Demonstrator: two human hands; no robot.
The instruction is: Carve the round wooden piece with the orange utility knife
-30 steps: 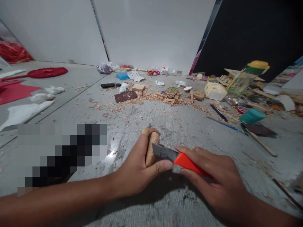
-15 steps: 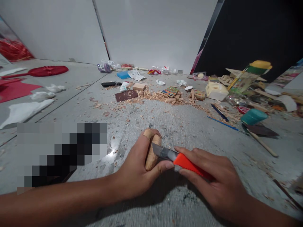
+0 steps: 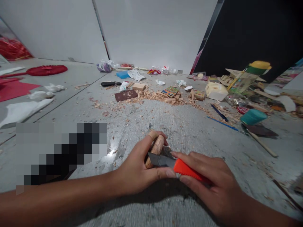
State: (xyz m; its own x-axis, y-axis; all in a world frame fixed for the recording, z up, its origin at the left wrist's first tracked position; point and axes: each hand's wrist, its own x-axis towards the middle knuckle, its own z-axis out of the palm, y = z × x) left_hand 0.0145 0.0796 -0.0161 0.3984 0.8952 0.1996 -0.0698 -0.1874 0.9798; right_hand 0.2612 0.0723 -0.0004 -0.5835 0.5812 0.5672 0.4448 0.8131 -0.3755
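Between the fingers and palm of my left hand (image 3: 139, 164) is a small carved piece of wood (image 3: 158, 145), pale brown with a rounded end. A bandage-like strip wraps one of that hand's fingers. My right hand (image 3: 208, 176) grips a utility knife (image 3: 189, 170) by its orange handle. The grey blade crosses the lower part of the wood, its tip pointing left, close above my left thumb. Both hands are held above the grey floor (image 3: 113, 201); the underside of the wood is hidden by my left hand.
Wood shavings (image 3: 151, 96) lie in a band ahead, with a brown sandpaper sheet (image 3: 126, 95) and a small wood block (image 3: 139, 86). To the right are a teal cup-like object (image 3: 253, 117), a blue pen (image 3: 219, 112) and a wooden-handled tool (image 3: 262, 144). A red fan-shaped object (image 3: 47, 70) lies left.
The knife blade has moved down and left along the wood, from its middle to its lower part. The wood has tilted slightly in my left hand.
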